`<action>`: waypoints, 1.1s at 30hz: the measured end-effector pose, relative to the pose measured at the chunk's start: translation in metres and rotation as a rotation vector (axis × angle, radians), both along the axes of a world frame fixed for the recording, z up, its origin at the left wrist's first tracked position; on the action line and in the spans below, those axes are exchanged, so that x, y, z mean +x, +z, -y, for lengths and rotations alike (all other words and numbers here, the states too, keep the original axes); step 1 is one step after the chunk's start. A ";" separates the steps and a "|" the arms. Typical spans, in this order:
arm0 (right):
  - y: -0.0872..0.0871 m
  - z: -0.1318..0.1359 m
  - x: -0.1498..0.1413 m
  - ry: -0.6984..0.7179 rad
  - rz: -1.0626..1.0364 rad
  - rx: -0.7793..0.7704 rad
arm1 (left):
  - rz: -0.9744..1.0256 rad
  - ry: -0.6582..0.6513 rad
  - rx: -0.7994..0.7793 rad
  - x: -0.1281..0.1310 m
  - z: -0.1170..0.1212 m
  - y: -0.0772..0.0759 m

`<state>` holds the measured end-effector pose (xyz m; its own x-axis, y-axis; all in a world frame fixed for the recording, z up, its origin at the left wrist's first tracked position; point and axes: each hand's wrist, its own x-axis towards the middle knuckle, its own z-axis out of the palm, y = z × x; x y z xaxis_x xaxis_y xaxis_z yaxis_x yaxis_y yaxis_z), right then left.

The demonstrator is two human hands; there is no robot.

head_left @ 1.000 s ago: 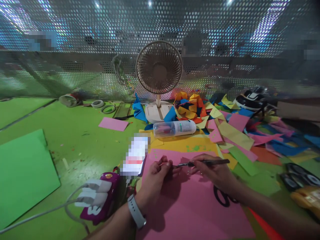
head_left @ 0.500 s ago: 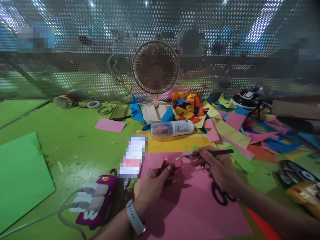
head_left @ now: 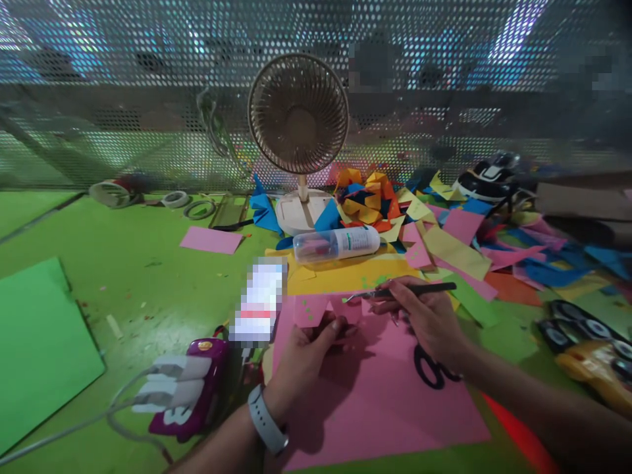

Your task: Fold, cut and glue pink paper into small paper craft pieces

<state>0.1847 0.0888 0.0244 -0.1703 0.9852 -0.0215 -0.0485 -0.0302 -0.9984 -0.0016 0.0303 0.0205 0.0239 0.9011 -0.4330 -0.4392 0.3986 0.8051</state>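
Observation:
Pinched in my left hand (head_left: 309, 352) is a folded piece of pink paper (head_left: 307, 311) dotted with small green bits. My right hand (head_left: 419, 316) grips tweezers (head_left: 428, 288) with a dark handle, their metal tip pointing left toward the upper edge of the pink piece. A tiny green bit (head_left: 345, 301) shows at the tip. Black-handled scissors (head_left: 429, 368) are below my right hand; whether they lie on the sheet or touch the fingers I cannot tell. Both hands are above a large pink sheet (head_left: 385, 421).
Behind the hands lie a yellow sheet (head_left: 326, 283) with green bits, a clear-and-white bottle (head_left: 358, 241) and a fan (head_left: 299, 115). A lit phone (head_left: 259, 299) and purple power strip (head_left: 212, 362) with cables sit left. Coloured paper scraps (head_left: 459, 247) pile up at the right.
The camera view has shifted slightly, so the table's things sit a little higher and further left. Both hands keep their holds, the tweezer tip staying close to the pink piece.

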 end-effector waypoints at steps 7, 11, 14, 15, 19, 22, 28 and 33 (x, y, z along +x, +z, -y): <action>0.003 0.002 0.000 -0.031 0.053 -0.031 | -0.035 -0.005 0.051 0.000 0.001 -0.001; 0.003 0.003 0.000 -0.029 0.034 -0.063 | -0.052 -0.012 0.086 0.001 0.001 0.000; 0.004 0.004 -0.001 -0.034 0.045 -0.068 | -0.055 -0.018 0.072 0.001 0.001 0.001; 0.005 0.004 -0.001 -0.033 0.056 -0.066 | -0.055 -0.013 0.065 0.001 0.001 0.001; 0.011 0.006 -0.002 -0.032 0.104 -0.034 | -0.056 -0.003 0.068 0.000 0.001 0.001; 0.016 0.008 -0.002 -0.018 0.136 0.022 | -0.059 -0.010 0.071 -0.001 0.001 -0.002; 0.022 0.010 0.004 0.013 0.140 0.178 | -0.070 -0.034 0.054 -0.002 0.000 -0.005; 0.022 0.007 0.007 0.046 0.141 0.276 | -0.068 -0.049 0.058 -0.002 -0.001 -0.005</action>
